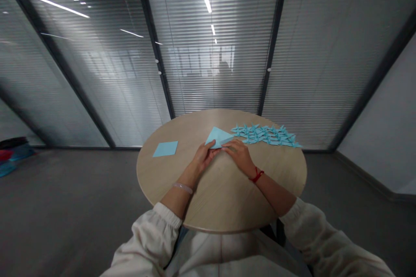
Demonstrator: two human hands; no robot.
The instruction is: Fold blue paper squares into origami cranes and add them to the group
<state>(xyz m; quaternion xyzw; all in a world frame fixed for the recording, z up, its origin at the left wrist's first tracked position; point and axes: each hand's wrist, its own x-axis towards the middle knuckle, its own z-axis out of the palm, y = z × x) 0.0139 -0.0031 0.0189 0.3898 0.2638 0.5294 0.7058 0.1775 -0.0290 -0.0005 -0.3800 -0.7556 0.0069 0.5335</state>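
Observation:
A light blue sheet of origami paper point(217, 135), partly folded with a pointed top, is held just above the middle of the round table. My left hand point(204, 156) grips its lower left edge, thumb on top and fingers beneath. At the lower right edge, my right hand point(238, 153) pinches the paper between thumb and fingers. Several folded blue paper cranes point(266, 134) are lined up in rows just beyond my right hand. To the left lies a flat blue stack or sheet of paper point(165, 149); its thickness is hard to tell.
The round wooden table point(227, 207) has its near edge close to my lap. Behind it stands a glass partition with blinds point(214, 86). A white wall point(386, 138) is at the right. Dark, red and blue items point(14, 153) sit on the floor at far left.

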